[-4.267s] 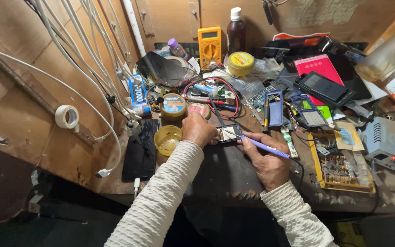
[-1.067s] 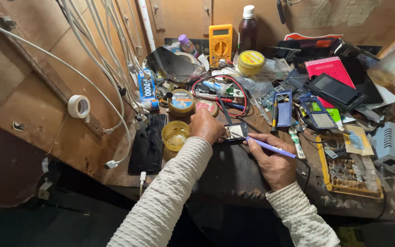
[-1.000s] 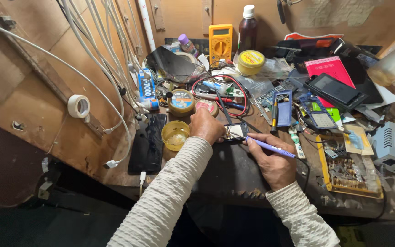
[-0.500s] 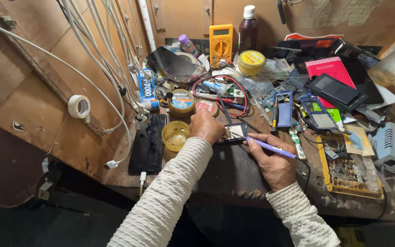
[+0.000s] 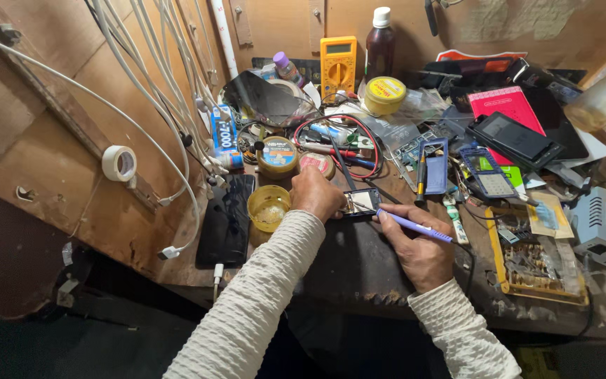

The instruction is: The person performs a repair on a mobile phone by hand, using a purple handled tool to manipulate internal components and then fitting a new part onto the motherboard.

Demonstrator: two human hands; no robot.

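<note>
Left hand (image 5: 315, 194) pins a small phone circuit board (image 5: 362, 202) to the tabletop (image 5: 359, 260), fingers closed on its left edge; right hand (image 5: 419, 245) grips a purple-handled soldering iron (image 5: 415, 227), tip at the board's right edge; yellow flux tin (image 5: 268, 205) open just left of left hand; black phone (image 5: 227, 219) beyond it.

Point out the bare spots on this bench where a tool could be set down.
One free patch: the dark bench top near the front edge, between the left hand and right hand. Left of it lies a black phone; right, a yellow tray of parts. Everything behind the hands is crowded.
</note>
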